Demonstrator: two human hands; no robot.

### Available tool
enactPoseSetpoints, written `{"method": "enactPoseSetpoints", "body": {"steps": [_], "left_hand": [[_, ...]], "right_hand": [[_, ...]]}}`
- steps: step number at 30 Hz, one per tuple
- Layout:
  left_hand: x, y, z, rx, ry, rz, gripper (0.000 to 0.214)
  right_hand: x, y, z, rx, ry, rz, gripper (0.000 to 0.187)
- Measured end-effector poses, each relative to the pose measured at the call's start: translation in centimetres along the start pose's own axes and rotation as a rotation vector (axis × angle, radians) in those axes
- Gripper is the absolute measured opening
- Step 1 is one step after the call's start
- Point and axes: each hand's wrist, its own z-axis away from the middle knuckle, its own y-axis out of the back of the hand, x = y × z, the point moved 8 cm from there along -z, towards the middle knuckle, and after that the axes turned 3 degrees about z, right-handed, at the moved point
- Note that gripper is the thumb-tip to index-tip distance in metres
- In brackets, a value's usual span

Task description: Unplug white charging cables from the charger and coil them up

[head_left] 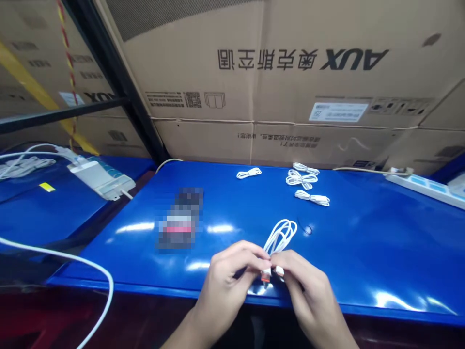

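Note:
A coiled white charging cable (281, 235) is held between my two hands near the front edge of the blue table (363, 242). My left hand (234, 269) pinches it close to a plug with an orange-red end (265, 278). Fingers of my right hand (308, 278) are closed on the same cable, beside its white second connector (279, 271). The loops stick out beyond my fingertips, away from me. A thin black tie (305, 228) lies on the table just right of the loops.
Several bundled white cables (301, 179) lie toward the back. A pixelated dark object (179, 220) is at left. Power strips stand at the left (101, 179) and right (428, 186). Cardboard boxes (203, 140) wall off the back; a loose white cord (105, 276) hangs at lower left.

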Motion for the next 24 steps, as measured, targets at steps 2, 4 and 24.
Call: {"method": "enactPoseSetpoints", "body": {"steps": [2, 4, 24], "left_hand": [[0.1, 0.0, -0.1, -0.004, -0.01, -0.028, 0.02], [-0.1, 0.0, -0.1, -0.007, 0.007, -0.063, 0.018], [-1.9, -0.4, -0.1, -0.014, 0.233, -0.406, 0.023]], "right_hand": [[0.0, 0.1, -0.1, 0.013, -0.002, 0.008, 0.038], [0.2, 0.3, -0.1, 0.038, -0.023, 0.004, 0.036], [6.8, 3.8, 2.8, 0.119, -0.65, -0.421, 0.041]]}}
